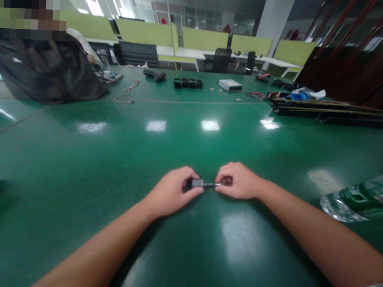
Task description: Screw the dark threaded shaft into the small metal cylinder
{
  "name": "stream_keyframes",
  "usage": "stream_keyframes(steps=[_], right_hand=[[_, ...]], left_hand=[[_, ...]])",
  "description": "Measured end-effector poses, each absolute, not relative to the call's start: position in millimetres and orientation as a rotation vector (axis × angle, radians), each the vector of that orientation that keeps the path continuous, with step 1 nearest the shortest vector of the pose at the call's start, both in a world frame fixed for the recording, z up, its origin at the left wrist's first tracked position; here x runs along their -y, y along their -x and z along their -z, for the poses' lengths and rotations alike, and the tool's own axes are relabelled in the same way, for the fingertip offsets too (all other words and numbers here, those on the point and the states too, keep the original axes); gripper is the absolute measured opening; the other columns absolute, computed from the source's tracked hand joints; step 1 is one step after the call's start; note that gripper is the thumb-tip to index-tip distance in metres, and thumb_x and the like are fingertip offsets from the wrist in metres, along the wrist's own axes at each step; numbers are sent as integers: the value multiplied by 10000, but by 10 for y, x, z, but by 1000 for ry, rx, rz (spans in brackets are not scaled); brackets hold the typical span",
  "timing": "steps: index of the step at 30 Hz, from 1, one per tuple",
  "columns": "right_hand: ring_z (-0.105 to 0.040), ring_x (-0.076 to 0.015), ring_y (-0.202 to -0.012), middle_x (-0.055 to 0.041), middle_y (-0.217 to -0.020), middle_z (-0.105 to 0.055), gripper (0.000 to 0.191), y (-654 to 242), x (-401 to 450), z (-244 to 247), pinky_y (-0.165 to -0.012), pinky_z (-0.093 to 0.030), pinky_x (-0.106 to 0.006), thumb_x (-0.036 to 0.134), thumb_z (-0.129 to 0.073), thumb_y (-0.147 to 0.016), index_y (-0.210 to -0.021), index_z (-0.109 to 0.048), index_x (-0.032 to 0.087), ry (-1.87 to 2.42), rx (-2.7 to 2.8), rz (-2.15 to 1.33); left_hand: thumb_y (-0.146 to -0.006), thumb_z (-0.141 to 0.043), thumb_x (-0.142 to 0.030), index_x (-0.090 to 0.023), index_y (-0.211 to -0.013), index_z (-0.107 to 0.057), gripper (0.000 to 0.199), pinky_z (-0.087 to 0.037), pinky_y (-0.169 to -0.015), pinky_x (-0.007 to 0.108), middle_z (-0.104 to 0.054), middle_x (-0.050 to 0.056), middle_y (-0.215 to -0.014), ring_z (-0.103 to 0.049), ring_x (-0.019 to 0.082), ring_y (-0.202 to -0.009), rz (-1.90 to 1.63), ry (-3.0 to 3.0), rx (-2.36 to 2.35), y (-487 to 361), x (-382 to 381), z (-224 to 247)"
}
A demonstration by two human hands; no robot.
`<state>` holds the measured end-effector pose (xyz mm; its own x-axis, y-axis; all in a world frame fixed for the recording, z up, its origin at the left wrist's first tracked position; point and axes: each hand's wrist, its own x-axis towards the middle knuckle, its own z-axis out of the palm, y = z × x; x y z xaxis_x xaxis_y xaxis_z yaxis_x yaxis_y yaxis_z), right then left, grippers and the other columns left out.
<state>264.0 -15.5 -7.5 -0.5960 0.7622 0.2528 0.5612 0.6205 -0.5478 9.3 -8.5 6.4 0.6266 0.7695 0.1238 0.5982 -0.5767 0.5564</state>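
Observation:
A small dark tool (198, 184) with a grey cylindrical body and a thin shaft lies level between my hands, just over or on the green tabletop (185, 147). My left hand (175, 189) is closed around its thicker end, thumb below and fingers above. The thin end runs to the right, where my right hand (238, 180) pinches its tip between thumb and fingers. What the curled fingers of each hand cover is hidden.
A plastic bottle (360, 199) lies at the right. Along the far side are a dark bag (51, 69), a cable (127, 90), a black module (188, 83), a white box (230, 84) and long black strips (332, 113). A person is partly visible at the upper left.

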Motion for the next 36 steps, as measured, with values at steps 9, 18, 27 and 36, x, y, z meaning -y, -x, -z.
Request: stream_keyframes(steps=[9,18,27,36], right_hand=[[-581,-123,-619,0,-665,-661,75,-2665,155,66,-657,-439,-253,237,-737,-767,-772,-713,166,1073,2387,-570],[-546,-113,-576,9,-624,-623,70,-2828,87,27,-581,-408,-231,223,-716,-762,-739,-696,160,1118,2413,-584],[-566,-117,-591,-3,-653,-647,78,-2754,126,28,-591,-427,-236,239,-728,-770,-762,-717,162,1093,2410,-613],[-663,-166,-822,-59,-978,-732,382,-2591,203,20,-790,-533,-297,175,-725,-767,-1145,-679,180,904,2208,-690]], left_hand=[[-887,-646,-401,-205,-963,-677,212,-432,-691,293,-660,10,-862,-588,175,-751,-486,-2383,-1075,-87,82,-62],[-887,-644,-410,-208,-969,-678,221,-438,-687,295,-662,12,-865,-595,178,-753,-480,-2379,-1090,-86,86,-72],[-885,-646,-409,-210,-964,-675,216,-442,-690,296,-666,11,-868,-600,178,-755,-494,-2378,-1081,-85,87,-60],[-881,-638,-407,-206,-960,-670,219,-433,-671,292,-660,12,-848,-594,177,-739,-484,-2380,-1092,-81,72,-48]])
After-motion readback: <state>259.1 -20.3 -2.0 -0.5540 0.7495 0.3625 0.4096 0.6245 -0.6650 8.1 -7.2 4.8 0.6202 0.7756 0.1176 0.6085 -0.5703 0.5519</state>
